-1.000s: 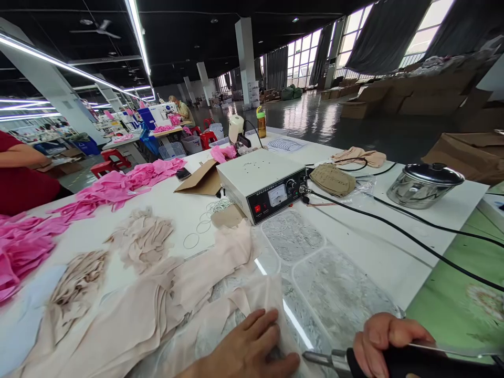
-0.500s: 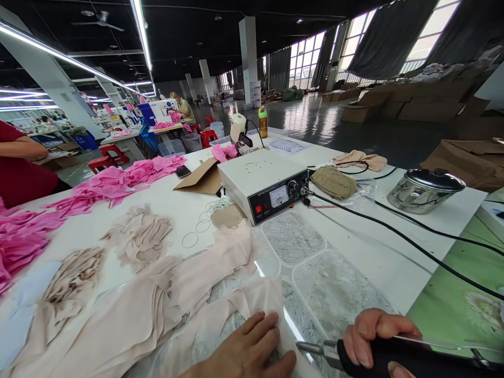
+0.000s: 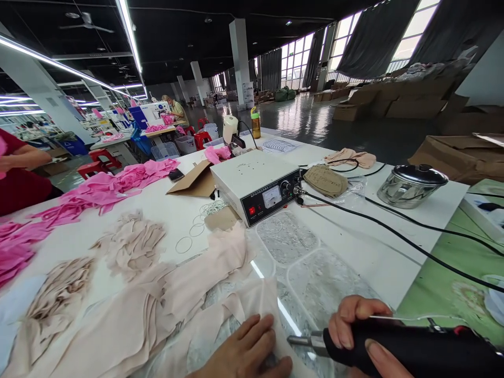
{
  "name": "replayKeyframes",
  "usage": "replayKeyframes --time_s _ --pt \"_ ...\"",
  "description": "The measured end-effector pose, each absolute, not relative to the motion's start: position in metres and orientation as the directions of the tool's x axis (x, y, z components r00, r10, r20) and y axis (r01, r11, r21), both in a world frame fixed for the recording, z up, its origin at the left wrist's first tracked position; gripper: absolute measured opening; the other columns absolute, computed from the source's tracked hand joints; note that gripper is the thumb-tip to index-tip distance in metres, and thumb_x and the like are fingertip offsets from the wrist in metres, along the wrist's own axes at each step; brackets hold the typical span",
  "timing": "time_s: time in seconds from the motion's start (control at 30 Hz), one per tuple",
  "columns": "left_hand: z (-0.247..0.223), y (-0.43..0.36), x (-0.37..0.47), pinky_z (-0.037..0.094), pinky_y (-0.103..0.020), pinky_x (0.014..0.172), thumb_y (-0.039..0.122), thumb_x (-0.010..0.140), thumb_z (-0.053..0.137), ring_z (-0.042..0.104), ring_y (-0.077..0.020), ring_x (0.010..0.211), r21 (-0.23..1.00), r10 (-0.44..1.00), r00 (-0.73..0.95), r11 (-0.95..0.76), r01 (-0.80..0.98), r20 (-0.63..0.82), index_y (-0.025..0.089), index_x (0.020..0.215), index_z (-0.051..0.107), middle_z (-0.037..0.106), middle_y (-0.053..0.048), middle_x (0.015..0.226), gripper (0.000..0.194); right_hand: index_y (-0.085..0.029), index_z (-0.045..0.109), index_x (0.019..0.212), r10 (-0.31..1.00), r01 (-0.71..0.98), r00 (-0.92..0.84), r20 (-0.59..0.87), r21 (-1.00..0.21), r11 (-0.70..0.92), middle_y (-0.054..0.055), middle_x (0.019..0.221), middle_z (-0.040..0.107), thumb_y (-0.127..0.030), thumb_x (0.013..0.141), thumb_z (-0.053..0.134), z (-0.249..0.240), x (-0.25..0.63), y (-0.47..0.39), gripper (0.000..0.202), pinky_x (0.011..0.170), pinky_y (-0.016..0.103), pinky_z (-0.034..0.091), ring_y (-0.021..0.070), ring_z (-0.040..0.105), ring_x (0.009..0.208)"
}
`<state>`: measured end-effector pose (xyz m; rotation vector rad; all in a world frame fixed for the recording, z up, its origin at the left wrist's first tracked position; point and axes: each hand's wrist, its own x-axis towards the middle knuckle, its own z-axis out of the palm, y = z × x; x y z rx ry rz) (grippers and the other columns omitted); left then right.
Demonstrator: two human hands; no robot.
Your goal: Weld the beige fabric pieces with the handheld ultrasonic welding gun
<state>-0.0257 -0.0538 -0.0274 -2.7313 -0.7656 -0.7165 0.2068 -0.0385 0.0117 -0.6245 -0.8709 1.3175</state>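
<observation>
My left hand [image 3: 244, 349] lies flat with fingers spread on a thin beige fabric piece [image 3: 263, 296] at the bottom centre. In my right hand [image 3: 360, 328] is a black handheld tool [image 3: 417, 349] with a metal tip, which points left and touches or nearly touches the fabric's right edge. Layered beige pieces [image 3: 114, 320] spread to the left of my left hand. Under the fabric is a clear patterned mat [image 3: 331, 278]. Beyond it stands a white control box [image 3: 255, 181] with a dial and a lit red switch.
Pink fabric [image 3: 98, 189] runs along the table's left side, near a person in red [image 3: 23, 168]. Black cables [image 3: 378, 226] cross the right side, below a lidded metal pot [image 3: 411, 186]. Brown cardboard [image 3: 192, 181], a drinks bottle [image 3: 255, 123] and thin rings stand or lie farther back.
The view has shifted slightly, so the table objects appear farther left. More of the black tool shows in my right hand. The person in red has moved their arms.
</observation>
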Motion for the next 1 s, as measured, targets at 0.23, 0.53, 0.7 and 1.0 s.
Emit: replayKeyframes --time_s 0.23,0.53,0.7,1.0 --pt "-0.0239 -0.0532 -0.024 0.05 -0.036 0.098 0.024 0.094 0.06 0.06 -0.0235 0.113 -0.086 0.426 0.733 -0.833 0.547 0.53 0.022 0.115 0.06 0.061 -0.005 0.096 0.021 -0.026 0.055 0.092 0.982 -0.569 0.016 0.188 -0.806 0.164 0.0 0.083 0.048 -0.036 0.086 0.057 0.0068 0.2033 -0.0368 0.011 0.058 0.028 0.049 0.013 0.051 0.061" --pt "-0.0204 -0.0527 -0.0218 0.049 -0.035 0.098 0.024 0.096 0.057 0.06 -0.022 0.112 -0.044 0.45 0.726 -0.835 0.549 0.52 0.023 0.11 0.061 0.06 -0.004 0.092 0.015 -0.026 0.056 0.091 0.983 -0.569 0.047 0.177 -0.804 0.172 0.0 0.082 0.047 -0.034 0.086 0.058 0.0101 0.203 -0.0359 0.01 0.057 0.028 0.048 0.0134 0.05 0.06" --pt "-0.018 -0.0531 -0.021 0.05 -0.036 0.097 0.024 0.097 0.055 0.059 -0.0222 0.113 -0.04 0.453 0.722 -0.833 0.552 0.523 0.023 0.111 0.06 0.059 -0.005 0.094 0.015 -0.026 0.056 0.091 0.986 -0.569 0.034 0.164 -0.808 0.153 0.001 0.083 0.047 -0.036 0.085 0.059 0.0094 0.2026 -0.036 0.012 0.057 0.03 0.048 0.0135 0.051 0.06" --pt "-0.0229 -0.0544 -0.0259 0.048 -0.036 0.1 0.032 0.094 0.061 0.057 -0.0229 0.115 -0.039 0.479 0.761 -0.835 0.548 0.438 0.025 0.116 0.057 0.058 -0.005 0.099 0.024 -0.025 0.056 0.092 0.983 -0.577 0.032 0.183 -0.8 0.168 0.002 0.083 0.048 -0.033 0.086 0.057 0.0068 0.2033 -0.0352 0.01 0.058 0.031 0.049 0.0149 0.052 0.061"
